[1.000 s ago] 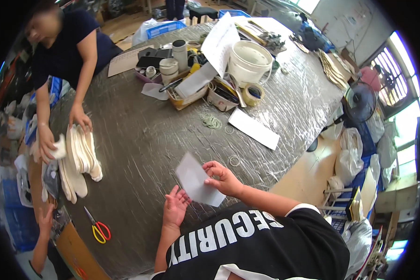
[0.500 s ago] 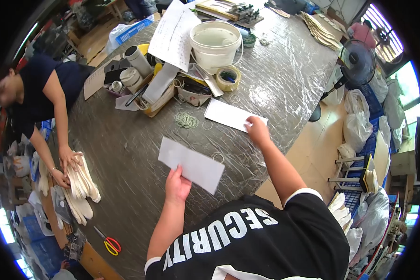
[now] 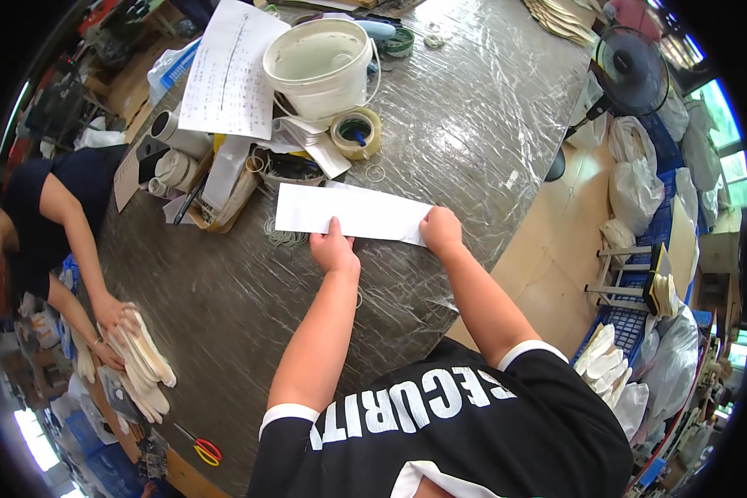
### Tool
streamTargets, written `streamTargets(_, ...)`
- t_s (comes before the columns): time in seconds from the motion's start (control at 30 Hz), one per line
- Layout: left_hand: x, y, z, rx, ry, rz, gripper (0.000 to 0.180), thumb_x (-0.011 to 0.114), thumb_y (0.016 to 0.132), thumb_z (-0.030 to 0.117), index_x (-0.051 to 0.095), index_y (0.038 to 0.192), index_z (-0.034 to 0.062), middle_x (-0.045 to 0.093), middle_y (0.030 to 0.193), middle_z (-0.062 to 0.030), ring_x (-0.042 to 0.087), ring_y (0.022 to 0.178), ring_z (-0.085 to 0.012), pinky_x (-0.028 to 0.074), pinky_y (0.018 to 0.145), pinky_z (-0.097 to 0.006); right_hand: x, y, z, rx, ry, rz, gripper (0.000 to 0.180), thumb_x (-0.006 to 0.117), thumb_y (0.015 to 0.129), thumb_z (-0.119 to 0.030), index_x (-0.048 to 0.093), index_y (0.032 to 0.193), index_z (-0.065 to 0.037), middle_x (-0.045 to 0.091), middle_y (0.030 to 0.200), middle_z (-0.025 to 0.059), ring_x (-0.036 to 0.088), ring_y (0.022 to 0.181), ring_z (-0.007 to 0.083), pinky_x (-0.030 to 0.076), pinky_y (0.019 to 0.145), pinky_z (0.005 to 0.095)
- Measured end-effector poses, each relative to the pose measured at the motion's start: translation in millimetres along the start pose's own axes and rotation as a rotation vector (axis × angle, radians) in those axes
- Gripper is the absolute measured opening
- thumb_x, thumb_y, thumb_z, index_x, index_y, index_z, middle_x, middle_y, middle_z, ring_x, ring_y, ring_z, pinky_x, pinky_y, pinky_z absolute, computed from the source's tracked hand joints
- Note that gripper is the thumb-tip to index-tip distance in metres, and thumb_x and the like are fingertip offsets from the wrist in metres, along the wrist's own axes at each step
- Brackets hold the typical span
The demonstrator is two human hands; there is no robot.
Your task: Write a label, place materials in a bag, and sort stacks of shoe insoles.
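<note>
Paper is pinched at near edge by left hand, right end by right hand.

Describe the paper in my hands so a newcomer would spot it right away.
Find the white bucket on the dark table. Below it in the picture is a tape roll, and below that a long, narrow white paper, left hand at its lower edge, right hand at its right end. Unlike the marked sheet left of the bucket, its visible face looks blank.

Bright windows R (glare on tabletop), pic edges dark & warped.
</note>
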State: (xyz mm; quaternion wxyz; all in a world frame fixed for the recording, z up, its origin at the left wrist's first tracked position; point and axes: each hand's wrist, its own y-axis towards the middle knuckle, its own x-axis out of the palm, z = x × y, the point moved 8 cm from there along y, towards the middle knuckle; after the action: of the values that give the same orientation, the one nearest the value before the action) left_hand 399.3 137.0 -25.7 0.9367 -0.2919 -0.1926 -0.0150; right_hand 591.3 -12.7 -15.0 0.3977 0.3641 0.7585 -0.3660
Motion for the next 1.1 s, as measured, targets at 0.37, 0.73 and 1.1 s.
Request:
streamTargets(0.37,21.7,-9.1,-25.4,0.05,0.277,-0.205,0.023,0.057,0.083,0.001,0.049,0.105,0.0033,0.06,0.095,-0.0094,0.061,0.079,-0.0183,0.054,0.064,-0.033,-3.9,-4.0,2.9,0.001,0.258,-0.102,0.015,0.058,0.07,-0.014,0.065,0.069,-0.001,0.063,0.076,0.0202,0.062,0.074,0.0336,0.049,0.07,0.0407)
streamTargets(0.73,7.5,-2.6,-25.1,-0.075,0.212,-0.156,0.014,0.059,0.085,0.009,0.055,0.097,0.0032,0.061,0.084,-0.0053,0.06,0.066,-0.0138,0.048,0.05,-0.024,-12.2,-4.0,-4.6,-0.102,0.221,-0.051,0.029,0.07,0.067,-0.018,0.06,0.087,-0.001,0.059,0.09,0.0184,0.058,0.085,0.0314,0.046,0.076,0.0379)
streamTargets(1.1,6.1,-18.4,22.4,-0.133,0.057,-0.149,0.014,0.062,0.083,0.009,0.055,0.096,0.0069,0.059,0.082,-0.0022,0.056,0.062,-0.0106,0.037,0.044,-0.019,-32.6,6.7,-16.4,-0.183,0.009,-0.106,0.041,0.078,0.059,-0.016,0.054,0.091,-0.005,0.054,0.097,0.011,0.049,0.099,0.0292,0.042,0.082,0.0386)
